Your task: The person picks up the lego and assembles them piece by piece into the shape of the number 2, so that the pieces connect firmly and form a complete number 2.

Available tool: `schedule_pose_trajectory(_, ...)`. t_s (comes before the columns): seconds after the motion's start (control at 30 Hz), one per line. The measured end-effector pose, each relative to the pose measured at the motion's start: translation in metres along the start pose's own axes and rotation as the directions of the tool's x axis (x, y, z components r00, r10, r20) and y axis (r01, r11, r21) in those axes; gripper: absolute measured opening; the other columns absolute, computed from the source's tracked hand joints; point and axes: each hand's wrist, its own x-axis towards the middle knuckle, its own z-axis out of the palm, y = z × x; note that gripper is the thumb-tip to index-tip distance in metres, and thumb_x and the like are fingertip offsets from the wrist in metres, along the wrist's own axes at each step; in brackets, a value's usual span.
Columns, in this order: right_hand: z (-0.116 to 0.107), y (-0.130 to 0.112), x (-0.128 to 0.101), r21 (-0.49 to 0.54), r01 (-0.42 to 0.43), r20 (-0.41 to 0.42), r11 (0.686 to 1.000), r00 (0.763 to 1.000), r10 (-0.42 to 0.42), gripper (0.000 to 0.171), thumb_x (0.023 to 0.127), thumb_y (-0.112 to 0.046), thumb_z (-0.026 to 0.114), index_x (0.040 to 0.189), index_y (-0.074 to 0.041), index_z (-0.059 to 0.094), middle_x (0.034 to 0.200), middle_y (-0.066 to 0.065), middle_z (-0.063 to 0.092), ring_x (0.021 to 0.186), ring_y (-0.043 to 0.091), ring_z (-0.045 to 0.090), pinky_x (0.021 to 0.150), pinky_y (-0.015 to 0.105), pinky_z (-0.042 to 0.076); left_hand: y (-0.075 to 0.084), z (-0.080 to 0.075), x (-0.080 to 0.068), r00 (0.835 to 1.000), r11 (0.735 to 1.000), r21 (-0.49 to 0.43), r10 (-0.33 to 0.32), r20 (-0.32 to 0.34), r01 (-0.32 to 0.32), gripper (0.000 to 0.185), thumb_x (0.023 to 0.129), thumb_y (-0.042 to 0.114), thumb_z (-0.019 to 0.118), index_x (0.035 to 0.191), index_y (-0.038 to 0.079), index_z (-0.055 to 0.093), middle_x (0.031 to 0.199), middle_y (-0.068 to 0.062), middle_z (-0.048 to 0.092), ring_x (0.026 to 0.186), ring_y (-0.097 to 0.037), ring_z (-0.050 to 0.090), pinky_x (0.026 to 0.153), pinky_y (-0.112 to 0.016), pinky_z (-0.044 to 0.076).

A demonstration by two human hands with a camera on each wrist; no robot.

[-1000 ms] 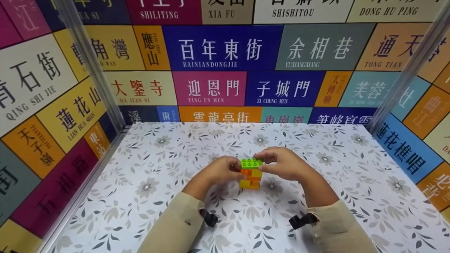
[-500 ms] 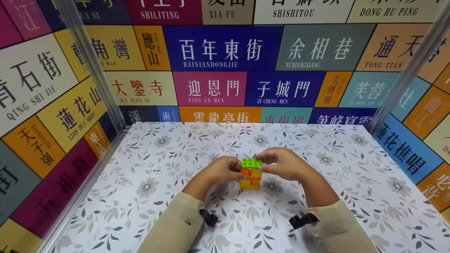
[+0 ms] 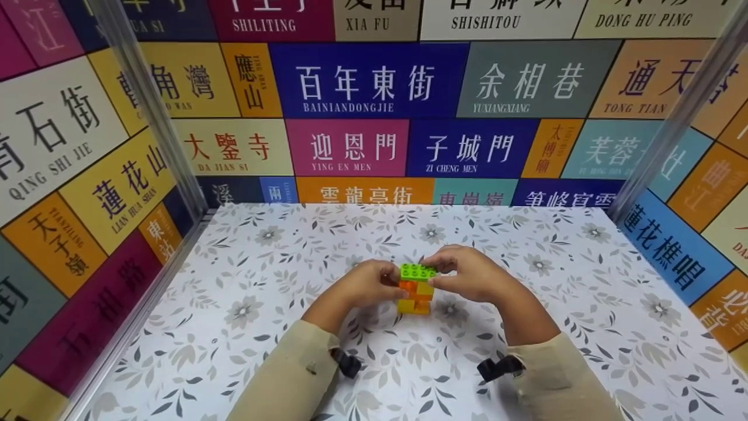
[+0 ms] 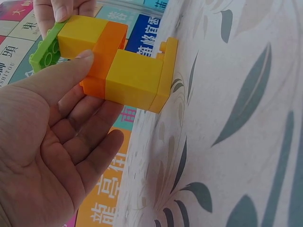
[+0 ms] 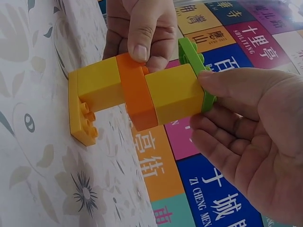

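Note:
A small stack of toy building blocks stands upright on the table. From the bottom it has a thin amber plate (image 5: 78, 111), a yellow block (image 5: 97, 81), an orange block (image 5: 137, 97), another yellow block (image 5: 175, 94) and a thin green plate (image 3: 415, 272) with studs on top. The two yellow blocks sit toward opposite ends of the orange one. My left hand (image 3: 365, 285) pinches the orange block from the left, its thumb on the near face. From the right, my right hand (image 3: 473, 273) pinches the green plate between thumb and fingers, its index fingertip partly hidden.
The table (image 3: 234, 362) has a white covering with grey leaves and flowers. Printed panels (image 3: 368, 82) with Chinese lettering enclose its back and sides, with clear corner strips (image 3: 158, 105). Black straps (image 3: 349, 363) show at both beige sleeves (image 3: 292, 374).

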Motion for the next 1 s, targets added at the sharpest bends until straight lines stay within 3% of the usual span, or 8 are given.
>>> schedule_pose_trajectory(0.23,0.0,-0.001,0.0,-0.033,0.024,-0.018,0.999,1.0,-0.024,0.033,0.096,-0.018,0.078,0.129,-0.015,0.077,0.118,0.003,0.074,0.107,0.019,0.069,0.102,0.05,0.057,0.002,0.001,0.001,1.0,1.0,-0.014,-0.023,-0.005,0.023,0.02,0.091,0.033,0.088,0.093,0.02,0.073,0.097,0.005,0.074,0.085,-0.014,0.064,0.08,-0.03,0.055)
schedule_pose_trajectory(0.57,0.001,0.009,0.001,0.087,0.041,-0.004,0.995,0.999,-0.04,0.033,0.096,-0.02,0.081,0.128,-0.014,0.077,0.122,0.006,0.074,0.116,0.025,0.071,0.114,0.052,0.053,-0.001,0.003,0.0,0.998,0.996,-0.063,-0.065,0.025,0.067,0.016,0.093,0.034,0.085,0.102,0.025,0.077,0.105,0.007,0.076,0.095,-0.016,0.068,0.094,-0.036,0.058)
schedule_pose_trajectory(0.7,0.001,0.014,0.001,0.112,0.051,-0.011,0.992,0.999,-0.05,0.037,0.094,-0.021,0.082,0.13,-0.014,0.076,0.125,0.007,0.074,0.113,0.023,0.07,0.111,0.051,0.055,-0.002,0.004,0.0,0.999,0.996,-0.08,-0.034,0.017,0.035,0.017,0.093,0.033,0.085,0.105,0.024,0.078,0.106,0.008,0.077,0.096,-0.015,0.069,0.097,-0.038,0.058)
schedule_pose_trajectory(1.0,0.002,0.036,-0.003,0.183,-0.022,0.023,0.983,1.0,0.018,0.057,0.09,-0.03,0.087,0.141,-0.012,0.069,0.135,0.01,0.073,0.116,0.03,0.07,0.107,0.051,0.057,-0.008,0.006,-0.001,1.0,0.992,-0.122,0.012,-0.005,-0.012,0.026,0.091,0.032,0.087,0.113,0.023,0.077,0.111,0.007,0.076,0.101,-0.014,0.07,0.101,-0.038,0.058)
